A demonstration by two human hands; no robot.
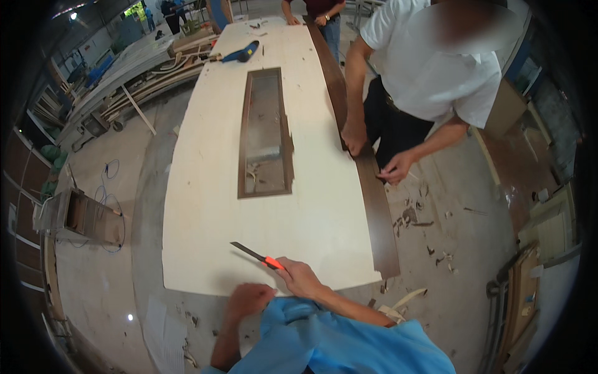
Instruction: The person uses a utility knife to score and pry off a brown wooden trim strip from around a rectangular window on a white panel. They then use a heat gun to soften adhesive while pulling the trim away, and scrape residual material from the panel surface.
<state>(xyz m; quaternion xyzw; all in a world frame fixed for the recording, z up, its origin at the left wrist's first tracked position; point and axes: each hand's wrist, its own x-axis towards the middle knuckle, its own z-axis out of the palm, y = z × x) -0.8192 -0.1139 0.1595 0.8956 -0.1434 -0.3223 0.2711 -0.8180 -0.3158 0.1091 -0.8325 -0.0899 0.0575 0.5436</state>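
in the head view, the right hand (300,277) is closed around the orange handle of a knife (269,261), gripping it near its rear end. the long, dark blade points away to the upper left, over the near part of a pale panel (208,240); i cannot tell whether it touches the surface. the left hand (250,299) is at the panel's near edge, just left of the right hand. its fingers look curled, but it is blurred, and i cannot tell how far it is closed or whether it holds anything.

any marking on the knife is too small to read, as it is on the blue power tool (243,53) lying at the panel's far left.

the right forearm comes in from the lower right and slants up and to the left. the left forearm rises steeply from the lower edge, its wrist bent toward the right hand.

the panel has a long opening with a brown frame (265,194), and a brown strip (379,230) runs along its right side. beyond the strip stands a co-worker in a white shirt (430,81), one hand (354,137) at the strip, the other (398,166) just beside it. shavings (408,216) litter the floor at right.
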